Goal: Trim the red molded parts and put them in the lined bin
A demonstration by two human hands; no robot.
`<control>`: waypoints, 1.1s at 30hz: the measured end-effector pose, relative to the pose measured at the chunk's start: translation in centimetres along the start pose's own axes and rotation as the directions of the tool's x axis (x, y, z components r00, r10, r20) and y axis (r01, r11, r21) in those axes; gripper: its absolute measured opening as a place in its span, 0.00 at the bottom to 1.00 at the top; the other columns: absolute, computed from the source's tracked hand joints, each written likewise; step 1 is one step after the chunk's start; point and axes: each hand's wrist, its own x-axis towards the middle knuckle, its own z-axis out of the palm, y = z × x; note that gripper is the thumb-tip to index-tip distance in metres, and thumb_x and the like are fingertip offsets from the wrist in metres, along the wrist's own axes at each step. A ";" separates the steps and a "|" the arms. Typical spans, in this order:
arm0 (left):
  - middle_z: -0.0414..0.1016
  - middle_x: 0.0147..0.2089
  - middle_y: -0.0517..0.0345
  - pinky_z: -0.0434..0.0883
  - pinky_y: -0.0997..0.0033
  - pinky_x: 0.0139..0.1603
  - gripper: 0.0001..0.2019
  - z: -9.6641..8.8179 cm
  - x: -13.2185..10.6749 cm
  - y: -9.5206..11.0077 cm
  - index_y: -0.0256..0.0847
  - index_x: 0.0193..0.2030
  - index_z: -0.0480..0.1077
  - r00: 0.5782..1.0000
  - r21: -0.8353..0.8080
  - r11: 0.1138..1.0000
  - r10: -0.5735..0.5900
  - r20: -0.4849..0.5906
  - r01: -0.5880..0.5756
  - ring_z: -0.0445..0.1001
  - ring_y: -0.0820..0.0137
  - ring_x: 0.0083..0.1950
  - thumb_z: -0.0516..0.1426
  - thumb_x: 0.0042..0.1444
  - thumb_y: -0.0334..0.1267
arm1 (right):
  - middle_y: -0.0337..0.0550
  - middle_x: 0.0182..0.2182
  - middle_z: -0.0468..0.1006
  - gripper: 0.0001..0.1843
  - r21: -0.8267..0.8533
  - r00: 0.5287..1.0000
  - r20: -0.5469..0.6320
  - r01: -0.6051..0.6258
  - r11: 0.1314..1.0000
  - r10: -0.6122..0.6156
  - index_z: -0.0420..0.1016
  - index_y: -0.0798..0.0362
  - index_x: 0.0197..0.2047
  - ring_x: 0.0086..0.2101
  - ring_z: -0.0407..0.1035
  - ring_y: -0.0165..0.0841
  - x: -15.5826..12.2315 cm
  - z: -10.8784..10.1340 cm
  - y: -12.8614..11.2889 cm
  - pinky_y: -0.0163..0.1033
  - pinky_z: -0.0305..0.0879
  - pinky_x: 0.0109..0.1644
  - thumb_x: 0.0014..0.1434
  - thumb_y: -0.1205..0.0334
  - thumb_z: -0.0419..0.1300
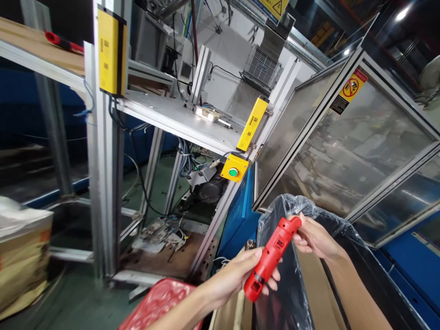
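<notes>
A long red plastic housing [275,250] with small holes and a rectangular slot is held at a slant in front of me, at the lower right. My left hand [245,270] wraps round its lower part, with fingertips showing at the far side. At the upper end, my right hand [314,236] pinches the tip between thumb and fingers. Both hands are closed on it. Just behind and below lies an open container lined with clear plastic film [287,204], with brown cardboard [314,284] inside.
Left of centre stands a metal-framed station with a grey plate [165,112], yellow sensor bars [253,123] and a green button [233,172]. A framed enclosure [374,137] rises at right. A red-covered seat [165,298] is below; another red part [62,41] lies upper left.
</notes>
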 end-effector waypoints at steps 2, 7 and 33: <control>0.82 0.36 0.49 0.73 0.73 0.35 0.27 0.1 0.0 -0.1 0.33 0.44 0.76 1.000 -0.006 1.000 0.000 0.005 0.000 0.80 0.68 0.35 0.63 0.54 0.60 | 0.28 0.19 0.58 0.28 -0.002 1.000 -0.005 0.001 1.000 -0.001 0.66 0.53 0.32 0.19 0.42 0.19 -0.2 0.0 0.0 0.25 0.40 0.17 0.52 0.36 0.67; 0.82 0.36 0.49 0.74 0.73 0.35 0.28 0.1 0.1 0.0 0.33 0.44 0.77 1.000 -0.014 1.000 0.001 0.023 -0.001 0.80 0.67 0.34 0.64 0.53 0.61 | 0.29 0.20 0.58 0.28 -0.029 0.999 0.025 0.026 0.999 -0.026 0.64 0.52 0.30 0.18 0.43 0.19 -0.3 0.1 -0.1 0.25 0.41 0.17 0.55 0.35 0.65; 0.48 0.78 0.51 0.51 0.41 0.74 0.33 0.0 1.1 -6.6 0.58 0.75 0.49 0.889 0.864 0.213 0.075 0.452 -0.457 0.49 0.46 0.76 0.54 0.65 0.51 | 0.26 0.18 0.50 0.37 -0.365 0.864 -0.503 -0.215 0.906 0.003 0.59 0.52 0.25 0.19 0.41 0.20 -9.0 -10.7 0.2 0.28 0.39 0.19 0.52 0.22 0.54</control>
